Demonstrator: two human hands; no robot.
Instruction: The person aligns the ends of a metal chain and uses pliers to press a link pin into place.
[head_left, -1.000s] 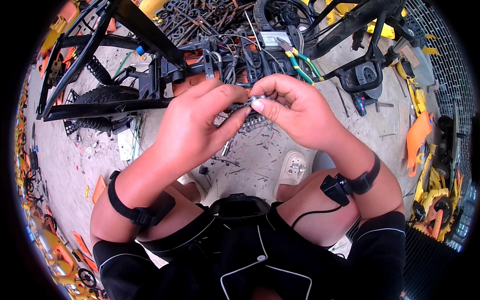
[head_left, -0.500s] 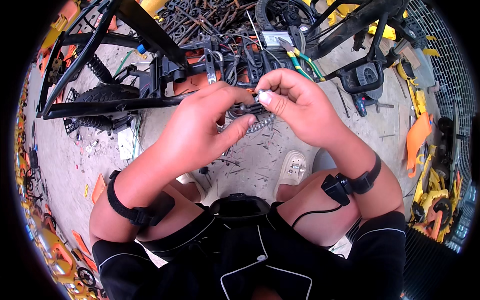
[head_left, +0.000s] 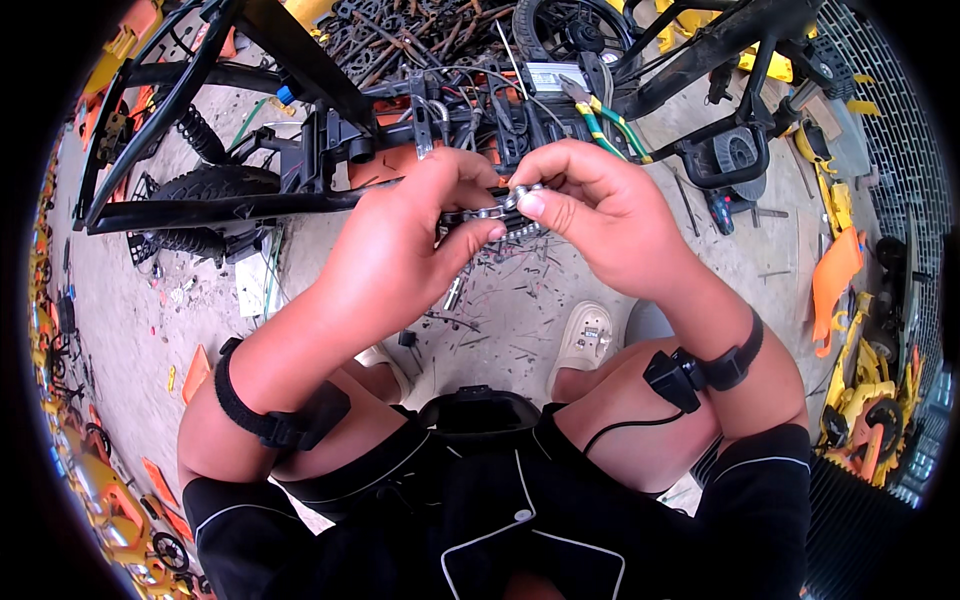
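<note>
In the head view, my left hand [head_left: 385, 255] and my right hand [head_left: 615, 225] meet over a metal roller chain [head_left: 488, 213], each closed on it. My right thumb and forefinger pinch one end, and my left fingers curl round the links beside them. Part of the chain is hidden by my fingers; more links show just below. Behind my hands lies a black vehicle frame [head_left: 170, 215] with bundled cables [head_left: 505, 125]. Green-and-yellow pliers [head_left: 618, 130] rest on it at the right, by a silver box [head_left: 550, 76].
A tyre [head_left: 220, 182] sits in the frame at left. Rusty chains and parts [head_left: 400, 40] are heaped at top. A drill [head_left: 722, 210] lies at right on the concrete floor [head_left: 770, 280], with orange panels [head_left: 835, 280] and yellow parts [head_left: 870, 395] beyond. My shoe [head_left: 580, 345] is below.
My right hand has moved slightly up and rightward since a second ago. My left thumb dipped lower half a second ago and is now back up against the chain.
</note>
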